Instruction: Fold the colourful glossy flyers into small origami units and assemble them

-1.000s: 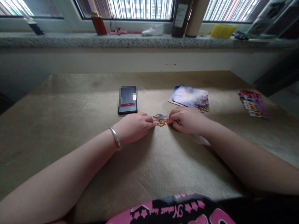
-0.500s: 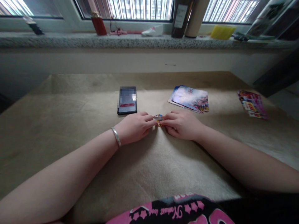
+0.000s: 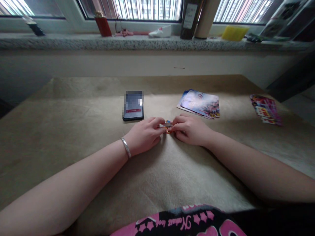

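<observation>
Between my two hands, low over the table, is a small folded piece of colourful paper (image 3: 168, 124) with white, yellow and blue patches. My left hand (image 3: 145, 134), with a silver bangle on its wrist, pinches the paper's left side. On the opposite side the fingers of my right hand (image 3: 193, 130) are closed on it too. Fingertips cover much of the paper, so its full shape is hidden. Just beyond my left hand lies a phone (image 3: 133, 106) with a blurred screen. A few printed sheets (image 3: 200, 102) lie stacked beyond my right hand.
Several pink and red printed packets (image 3: 265, 109) lie at the table's right side. Along the stone windowsill (image 3: 137, 44) stand a red container (image 3: 103, 26), a dark bottle (image 3: 189, 21) and a yellow block (image 3: 235, 33). The tan table (image 3: 61, 124) meets the wall below the sill.
My left hand has shifted slightly, its wrist turning a little to the right. Both hands still hold the small paper in nearly the same spot.
</observation>
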Tool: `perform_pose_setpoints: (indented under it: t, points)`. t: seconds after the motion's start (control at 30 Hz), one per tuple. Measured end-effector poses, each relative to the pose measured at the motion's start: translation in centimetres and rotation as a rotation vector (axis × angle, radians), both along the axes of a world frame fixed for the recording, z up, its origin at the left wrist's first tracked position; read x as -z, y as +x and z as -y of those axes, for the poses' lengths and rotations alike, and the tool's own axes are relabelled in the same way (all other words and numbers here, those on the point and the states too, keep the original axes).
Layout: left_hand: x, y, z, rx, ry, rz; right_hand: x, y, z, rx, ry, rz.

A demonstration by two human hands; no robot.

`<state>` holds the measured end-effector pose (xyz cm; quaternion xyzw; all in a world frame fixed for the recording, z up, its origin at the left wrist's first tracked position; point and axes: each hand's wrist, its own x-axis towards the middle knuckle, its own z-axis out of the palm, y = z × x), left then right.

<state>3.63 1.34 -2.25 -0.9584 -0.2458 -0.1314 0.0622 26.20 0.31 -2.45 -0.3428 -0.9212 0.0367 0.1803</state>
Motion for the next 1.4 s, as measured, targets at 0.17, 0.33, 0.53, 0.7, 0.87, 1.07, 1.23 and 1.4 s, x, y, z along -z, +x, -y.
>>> perform_pose_setpoints:
  t: [0.17, 0.33, 0.53, 0.7, 0.87, 1.07, 1.23, 1.4]
  points:
    - [0.2, 0.0, 0.0, 0.023, -0.022, 0.035, 0.6, -0.1, -0.5, 0.043, 0.015, -0.122]
    - [0.0, -0.2, -0.2, 0.052, -0.032, -0.011, 0.4, -0.1, -0.5, 0.224, -0.01, -0.141]
    - [0.0, -0.1, -0.3, 0.034, -0.058, 0.011, 0.4, -0.1, -0.6, 0.192, -0.081, -0.066]
    - [0.1, 0.0, -0.1, -0.021, -0.145, 0.129, 0.7, -0.3, -0.8, 0.171, -0.118, -0.156]
    - [0.1, 0.1, -0.1, -0.14, -0.258, 0.269, 1.0, -0.8, -0.3, 0.206, -0.215, -0.281]
    - [-0.2, 0.2, -0.1, -0.162, -0.308, 0.3, 1.2, -1.5, 0.2, 0.2, -0.383, -0.459]
    - [0.2, 0.0, -0.5, -0.156, -0.239, 0.336, 1.1, -1.4, 0.1, 0.225, -0.259, -0.438]
    - [0.2, -0.1, -0.2, -0.139, -0.161, 0.408, 0.6, -1.1, 0.1, 0.165, -0.23, -0.404]
